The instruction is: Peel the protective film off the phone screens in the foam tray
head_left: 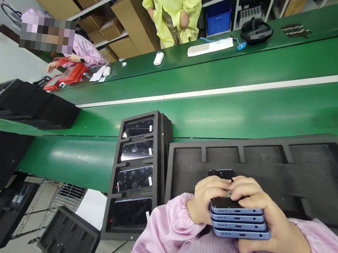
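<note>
A stack of several blue-edged smartphones [238,229] is close to my body, with their charging-port ends towards me. My right hand [265,211] wraps round its right side, thumb low and fingers over the top. My left hand [207,197] grips the left side, and its fingertips meet those of the right hand on the dark upper face. Just past my fingers shows the dark end of a phone [222,173]; whether it belongs to the top of the stack I cannot tell. Beneath and beyond lies a large black foam tray [305,160] with moulded slots.
To the left, stacked black foam trays [163,142] hold phones [137,151] with small white labels. More dark trays [46,105] stand farther left on the green conveyor table [67,156]. Across it are a person in yellow [170,1], a person in pink [85,50] and a black headset [256,31].
</note>
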### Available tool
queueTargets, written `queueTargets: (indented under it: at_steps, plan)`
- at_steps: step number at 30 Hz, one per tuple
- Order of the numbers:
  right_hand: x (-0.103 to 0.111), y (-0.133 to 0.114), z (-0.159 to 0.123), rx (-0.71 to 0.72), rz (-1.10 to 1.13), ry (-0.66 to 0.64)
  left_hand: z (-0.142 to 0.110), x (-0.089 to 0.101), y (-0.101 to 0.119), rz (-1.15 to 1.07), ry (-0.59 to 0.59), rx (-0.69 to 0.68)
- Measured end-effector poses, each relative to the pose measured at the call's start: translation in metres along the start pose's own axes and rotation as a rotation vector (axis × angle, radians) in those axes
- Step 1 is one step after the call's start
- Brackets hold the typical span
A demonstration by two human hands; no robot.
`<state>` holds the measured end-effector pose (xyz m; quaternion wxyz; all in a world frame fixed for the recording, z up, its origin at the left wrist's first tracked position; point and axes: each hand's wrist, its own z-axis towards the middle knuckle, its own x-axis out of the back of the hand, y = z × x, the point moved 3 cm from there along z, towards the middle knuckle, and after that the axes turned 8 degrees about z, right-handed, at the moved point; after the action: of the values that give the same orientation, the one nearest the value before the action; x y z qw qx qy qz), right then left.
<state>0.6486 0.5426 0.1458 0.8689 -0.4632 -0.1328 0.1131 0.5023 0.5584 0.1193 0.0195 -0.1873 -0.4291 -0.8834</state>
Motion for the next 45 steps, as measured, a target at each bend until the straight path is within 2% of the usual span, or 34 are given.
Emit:
queueTargets:
  at_steps: [3, 8, 16, 23, 29, 34, 45]
  plan:
    - [0.0001, -0.0005, -0.0009, -0.002, -0.001, -0.019, -0.0022, -0.0005, -0.0035, 0.021, -0.030, 0.045]
    - [-0.0005, -0.0001, -0.0027, -0.008, 0.013, -0.031, -0.0078, -0.0027, -0.0073, 0.021, -0.040, 0.042]
    - [-0.0021, -0.0009, -0.0014, 0.021, -0.009, -0.031, -0.0075, -0.0024, -0.0043, -0.011, 0.028, -0.067]
    - [0.0006, -0.0016, 0.0003, 0.009, 0.008, -0.028, -0.0084, -0.0031, -0.0062, 0.024, -0.017, 0.042]
    - [0.0036, -0.0003, 0.0017, -0.064, 0.019, -0.020, -0.0007, -0.0036, -0.0029, 0.048, 0.030, -0.065]
    - [0.0043, 0.0005, 0.0021, -0.052, 0.023, -0.015, -0.0016, -0.0058, -0.0062, 0.037, 0.109, -0.179]
    - [0.0003, 0.0035, 0.0010, -0.046, 0.028, -0.028, -0.0028, -0.0039, -0.0055, 0.021, 0.059, -0.153]
